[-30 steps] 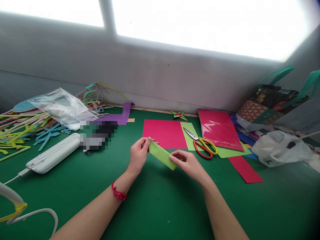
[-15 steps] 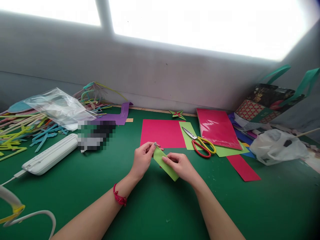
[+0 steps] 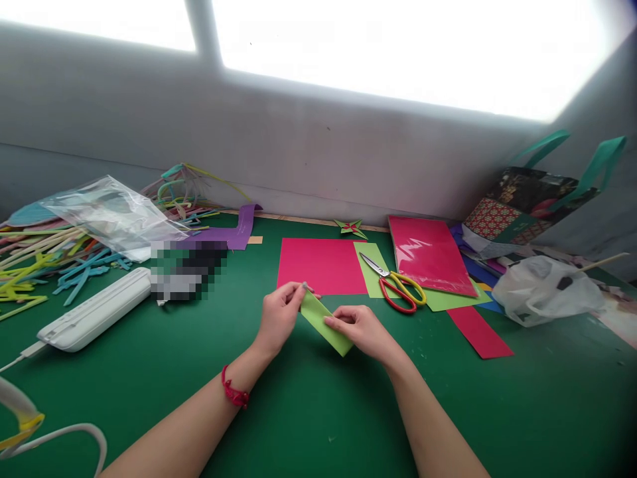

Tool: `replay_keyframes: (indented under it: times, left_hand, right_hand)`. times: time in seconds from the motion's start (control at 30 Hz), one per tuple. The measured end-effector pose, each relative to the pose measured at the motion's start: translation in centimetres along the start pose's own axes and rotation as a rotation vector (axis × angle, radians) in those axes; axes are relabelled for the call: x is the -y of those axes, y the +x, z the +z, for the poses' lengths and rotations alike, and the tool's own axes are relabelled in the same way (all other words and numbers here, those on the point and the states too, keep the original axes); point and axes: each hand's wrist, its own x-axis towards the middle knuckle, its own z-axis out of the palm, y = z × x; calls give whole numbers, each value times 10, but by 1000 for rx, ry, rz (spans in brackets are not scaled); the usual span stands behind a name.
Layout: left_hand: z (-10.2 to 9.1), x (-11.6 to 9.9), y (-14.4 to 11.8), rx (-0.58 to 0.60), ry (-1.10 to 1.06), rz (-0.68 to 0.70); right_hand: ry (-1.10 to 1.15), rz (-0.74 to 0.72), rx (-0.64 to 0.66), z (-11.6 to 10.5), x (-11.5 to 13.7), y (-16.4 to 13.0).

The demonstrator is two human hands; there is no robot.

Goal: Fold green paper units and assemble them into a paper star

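Between my two hands, above the green table (image 3: 298,411), is a folded strip of light green paper (image 3: 322,324), tilted down to the right. My left hand (image 3: 279,317) is closed, pinching its upper left end between thumb and fingers. Along its right edge my right hand (image 3: 359,329) grips it, thumb on top and fingers partly hidden beneath. Just beyond lies a flat pink-red sheet (image 3: 321,265), beside a light green sheet (image 3: 371,265). Scissors (image 3: 395,282) with one red and one yellow handle lie partly on that green sheet.
A green and red folded paper star (image 3: 351,228) lies near the wall. At right are a wrapped red paper pack (image 3: 430,255), a red strip (image 3: 480,332) and a plastic bag (image 3: 545,292). A white power strip (image 3: 94,311) and colourful pipe cleaners (image 3: 30,265) lie left.
The whole view has shifted slightly, with things a little further left. Both hands keep their hold on the green paper strip, whose angle has changed only slightly.
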Motion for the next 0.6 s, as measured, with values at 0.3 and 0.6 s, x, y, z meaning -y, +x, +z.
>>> replay_keyframes:
  times: [0.3,0.6]
  left_hand:
    - [-9,2,10,-93,-117,-37]
    - [-9,5,10,-120,-128,-93]
  right_hand:
    - [242,95,92,-9,-5,-1]
    - [249,73,50,-10,-5,0]
